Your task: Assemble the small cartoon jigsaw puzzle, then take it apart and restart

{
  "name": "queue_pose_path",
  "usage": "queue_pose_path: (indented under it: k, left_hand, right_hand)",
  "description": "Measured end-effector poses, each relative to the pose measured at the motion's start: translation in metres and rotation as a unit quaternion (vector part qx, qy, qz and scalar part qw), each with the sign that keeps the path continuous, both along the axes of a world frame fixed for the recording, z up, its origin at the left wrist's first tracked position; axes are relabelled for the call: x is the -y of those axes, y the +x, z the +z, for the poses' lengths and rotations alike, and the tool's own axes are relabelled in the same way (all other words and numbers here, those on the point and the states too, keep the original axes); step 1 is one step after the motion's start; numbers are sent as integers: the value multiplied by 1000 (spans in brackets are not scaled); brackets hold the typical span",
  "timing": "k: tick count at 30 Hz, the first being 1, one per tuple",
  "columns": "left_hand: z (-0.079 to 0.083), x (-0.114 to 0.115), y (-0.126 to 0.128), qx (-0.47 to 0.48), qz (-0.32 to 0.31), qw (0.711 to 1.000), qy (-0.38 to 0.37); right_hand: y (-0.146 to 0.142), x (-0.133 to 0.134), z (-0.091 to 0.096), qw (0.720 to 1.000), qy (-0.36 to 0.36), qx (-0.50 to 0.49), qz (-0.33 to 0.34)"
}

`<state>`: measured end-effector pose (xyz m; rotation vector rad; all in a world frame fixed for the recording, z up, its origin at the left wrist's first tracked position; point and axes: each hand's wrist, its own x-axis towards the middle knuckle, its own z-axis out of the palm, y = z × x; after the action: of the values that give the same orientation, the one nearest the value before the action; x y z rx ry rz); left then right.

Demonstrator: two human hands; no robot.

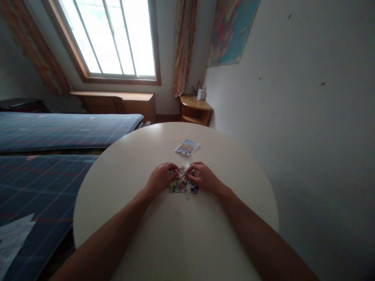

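Cardboard puzzle pieces [179,185] are sitting in a small colourful clump near the middle of the round white counter [123,183], and we're working right on top of them. Our left hand [159,179] is curling over the clump's left edge and our right hand [205,178] is curling over the right, with the fingertips nearly meeting at the far side. We can't tell whether either one is actually pinching a piece, since it's all too small and blurry. Progress-wise, we're judging that a fair patch is already joined up. One pale loose piece [188,196] is lying just beside the near edge, so there's more to fit. The printed sheet [186,147] is lying apart, farther back, untouched.
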<state>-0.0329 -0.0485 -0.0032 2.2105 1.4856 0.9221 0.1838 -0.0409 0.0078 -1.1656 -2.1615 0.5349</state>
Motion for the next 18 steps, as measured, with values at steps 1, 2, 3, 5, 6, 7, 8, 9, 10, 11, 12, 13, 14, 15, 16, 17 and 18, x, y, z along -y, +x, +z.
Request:
queue_pose_path:
  k: [1,2,3,5,6,7,8,9,10,11,12,13,14,15,16,17,18]
  left_hand:
    - [0,0,1,6,0,1000,-2]
    - [1,0,1,13,0,1000,-4]
    - [1,1,2,19,0,1000,-4]
    - [1,1,2,28,1,1000,-2]
    - [1,1,2,32,1,999,-1]
    - [1,1,2,35,1,999,2]
    - [1,1,2,38,0,999,5]
    - [1,1,2,40,-3,999,9]
    - [1,1,2,41,-6,999,14]
    - [1,0,2,41,-10,999,20]
    - [1,0,2,40,-14,999,25]
    - [1,0,2,37,-17,999,31]
    - [1,0,3,33,-20,999,35]
    - [1,0,5,28,-22,999,38]
    - [0,0,7,22,-24,999,41]
    - [-1,0,9,15,-25,999,42]
    - [-2,0,11,8,-25,999,43]
  right_hand:
    - [0,0,1,1000,-2,-4,-16]
    - [1,0,2,1000,-3,-6,-29]
    - [2,-1,2,999,-2,-9,-42]
    - [4,-2,3,998,-3,-14,-68]
    - [5,-3,3,997,-4,-16,-80]
    - [5,-4,3,996,-5,-18,-90]
    - [6,-6,2,995,-6,-20,-99]
    - [7,-7,2,994,-6,-20,-106]
    - [8,-8,1,993,-6,-19,-113]
    - [8,-9,0,993,-5,-18,-118]
    - [9,-10,0,992,-2,-15,-123]
    - [9,-11,0,992,1,-13,-127]
    - [9,-11,0,991,6,-11,-132]
    - [8,-11,1,991,10,-11,-136]
    - [8,-11,2,990,14,-11,-141]
    - [7,-11,2,989,17,-12,-144]
    - [6,-10,3,989,20,-13,-146]
